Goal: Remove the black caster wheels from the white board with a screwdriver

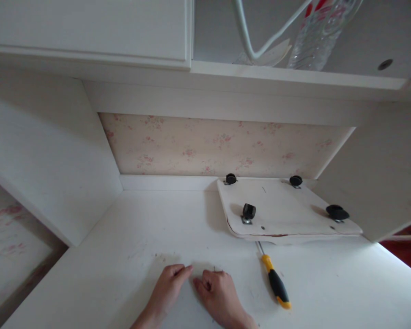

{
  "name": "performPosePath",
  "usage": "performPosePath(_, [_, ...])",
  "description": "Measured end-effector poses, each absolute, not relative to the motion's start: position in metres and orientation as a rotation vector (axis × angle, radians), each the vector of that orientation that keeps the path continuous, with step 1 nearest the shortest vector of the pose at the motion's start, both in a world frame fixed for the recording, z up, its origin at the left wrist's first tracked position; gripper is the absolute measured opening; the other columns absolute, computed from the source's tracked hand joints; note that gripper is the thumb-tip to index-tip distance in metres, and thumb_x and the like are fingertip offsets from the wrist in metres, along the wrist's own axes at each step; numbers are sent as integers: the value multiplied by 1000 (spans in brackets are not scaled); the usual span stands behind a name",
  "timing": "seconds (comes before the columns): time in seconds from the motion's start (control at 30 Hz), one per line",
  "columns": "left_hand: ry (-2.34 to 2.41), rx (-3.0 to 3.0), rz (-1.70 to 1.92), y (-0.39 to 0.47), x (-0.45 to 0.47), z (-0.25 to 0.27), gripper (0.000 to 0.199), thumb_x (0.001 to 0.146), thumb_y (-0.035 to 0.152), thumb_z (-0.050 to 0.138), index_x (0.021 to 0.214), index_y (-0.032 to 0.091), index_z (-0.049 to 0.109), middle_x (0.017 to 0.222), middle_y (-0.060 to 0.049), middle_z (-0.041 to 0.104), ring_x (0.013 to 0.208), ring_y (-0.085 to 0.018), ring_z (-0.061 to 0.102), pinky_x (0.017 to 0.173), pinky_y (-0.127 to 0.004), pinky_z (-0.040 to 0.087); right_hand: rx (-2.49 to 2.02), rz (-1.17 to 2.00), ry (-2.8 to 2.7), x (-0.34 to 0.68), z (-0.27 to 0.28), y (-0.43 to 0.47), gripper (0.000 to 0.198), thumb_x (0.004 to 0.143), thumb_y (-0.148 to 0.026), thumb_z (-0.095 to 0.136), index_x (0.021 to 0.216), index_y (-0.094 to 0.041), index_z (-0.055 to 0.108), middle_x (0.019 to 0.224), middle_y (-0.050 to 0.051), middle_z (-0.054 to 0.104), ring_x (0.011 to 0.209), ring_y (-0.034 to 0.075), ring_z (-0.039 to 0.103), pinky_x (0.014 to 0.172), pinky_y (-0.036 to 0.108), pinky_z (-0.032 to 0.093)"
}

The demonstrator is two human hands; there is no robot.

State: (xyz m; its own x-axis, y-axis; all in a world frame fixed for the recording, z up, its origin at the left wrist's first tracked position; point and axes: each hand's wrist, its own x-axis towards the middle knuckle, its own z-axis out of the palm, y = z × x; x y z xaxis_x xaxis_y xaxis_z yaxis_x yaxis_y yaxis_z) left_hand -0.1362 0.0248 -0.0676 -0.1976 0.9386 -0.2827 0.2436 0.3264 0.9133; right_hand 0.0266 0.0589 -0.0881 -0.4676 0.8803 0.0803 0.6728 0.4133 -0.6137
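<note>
My left hand (167,287) and my right hand (217,292) rest close together on the white desk top (123,256) near its front edge. The right hand's fingers are curled and seem to pinch a tiny dark thing, perhaps a small screw; it is too small to be sure. The left hand lies flat beside it, fingers together, holding nothing. A screwdriver (274,278) with a yellow and black handle lies just right of my right hand, its shaft pointing under a white board (284,210). The board lies upside down with black caster wheels (248,212) on it.
A white side panel (48,155) walls the desk on the left and another (380,173) on the right. Floral wallpaper (208,146) backs the nook. Above it, a shelf (294,75) holds a clear plastic bottle (320,34) and a white cable (250,41).
</note>
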Motion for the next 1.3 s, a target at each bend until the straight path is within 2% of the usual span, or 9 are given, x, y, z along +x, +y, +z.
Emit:
performPosePath(0.33, [1655,1060,947,23,-135,-62,51,72,64,54,54,23,29,51,7,22,53,-11,24,53,-29,20,-1356,745,-2295,26,-84,59,32,85,-30,53,54,-20,55,49,-4,50,48,9,35,51,25,22])
performPosePath(0.63, [1659,1101,943,23,-135,-67,44,76,56,52,55,23,30,54,7,23,55,-12,26,55,-29,21,-1345,759,-2279,26,-84,58,31,84,-29,53,54,-20,53,49,-4,51,48,9,33,52,25,21])
performPosePath(1.3, [1662,1143,906,23,-135,-67,44,79,54,50,57,24,27,56,6,20,56,-12,25,54,-29,20,-1318,769,-2274,26,-84,58,32,83,-29,52,53,-19,48,48,-5,47,49,8,29,52,24,20])
